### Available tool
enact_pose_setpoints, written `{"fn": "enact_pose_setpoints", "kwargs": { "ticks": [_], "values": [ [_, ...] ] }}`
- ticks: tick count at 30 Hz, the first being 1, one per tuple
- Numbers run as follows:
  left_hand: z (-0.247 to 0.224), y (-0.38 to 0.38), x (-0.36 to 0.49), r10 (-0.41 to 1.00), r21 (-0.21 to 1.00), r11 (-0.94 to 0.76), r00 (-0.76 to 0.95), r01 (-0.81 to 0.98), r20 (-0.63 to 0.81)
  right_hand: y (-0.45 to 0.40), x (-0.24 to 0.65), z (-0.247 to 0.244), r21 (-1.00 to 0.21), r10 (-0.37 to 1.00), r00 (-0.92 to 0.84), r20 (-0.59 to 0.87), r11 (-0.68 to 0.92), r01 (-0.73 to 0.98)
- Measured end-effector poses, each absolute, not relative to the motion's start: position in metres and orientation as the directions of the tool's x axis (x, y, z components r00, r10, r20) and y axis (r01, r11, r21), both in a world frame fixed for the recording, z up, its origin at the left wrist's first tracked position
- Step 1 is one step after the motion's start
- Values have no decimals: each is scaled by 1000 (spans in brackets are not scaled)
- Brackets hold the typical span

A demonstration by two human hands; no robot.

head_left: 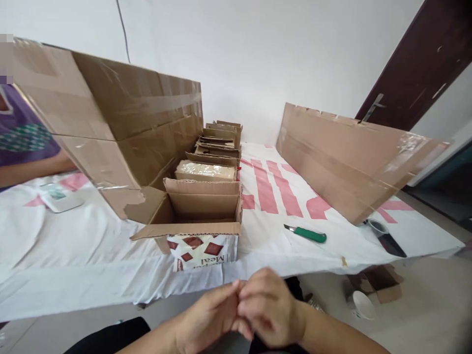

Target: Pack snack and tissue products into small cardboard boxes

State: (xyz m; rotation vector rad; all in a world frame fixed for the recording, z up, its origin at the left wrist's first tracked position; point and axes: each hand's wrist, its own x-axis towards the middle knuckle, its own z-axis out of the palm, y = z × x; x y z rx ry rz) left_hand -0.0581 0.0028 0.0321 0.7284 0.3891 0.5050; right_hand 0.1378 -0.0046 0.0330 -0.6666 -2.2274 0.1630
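**Bare blade beside an open box**

The open box (204, 228) is set at the near edge of the cloth-covered table (96, 278); if bumped, it could be tipped off. Skin could be cut if the green knife (310, 235), its blade exposed, were brushed. The left hand (208, 314) and right hand (271, 309) are held together before the box, fingers loosely curled; whether anything is pinched between them cannot be told.

A dark brown door (416, 64) w/ a silver handle (373, 108) is at far R. A thin grey wire (124, 32) hangs on the white wall (250, 54). A person in a purple & green top (22, 128) is at L. A round white tub (363, 305) sits on the pale floor (328, 290) by an open brown cardboard box (389, 286).
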Motion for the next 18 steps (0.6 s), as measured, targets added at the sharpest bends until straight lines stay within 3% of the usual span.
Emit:
{"fn": "enact_pose_setpoints", "kwargs": {
  "ticks": [3, 6, 13, 18],
  "values": [
    [44, 12, -63, 691, 772, 539, 700, -337, -177, 21, 205, 16, -394, 717, -316, 621, 634, 665],
    [43, 20, -65, 756, 838, 483, 604, -254, -252, 40, 293, -2, -324, 844, -107, 525, 314, 892],
    [21, 24, -50, 707, 877, 480, 579, 30, -406, 21, 415, -26, -355, 946, 12, 325, 110, 929],
    [14, 26, -35, 720, 909, 374, 561, 181, -408, -19, 427, -82, -447, 934, 273, 232, -147, 882]
  ]
}}
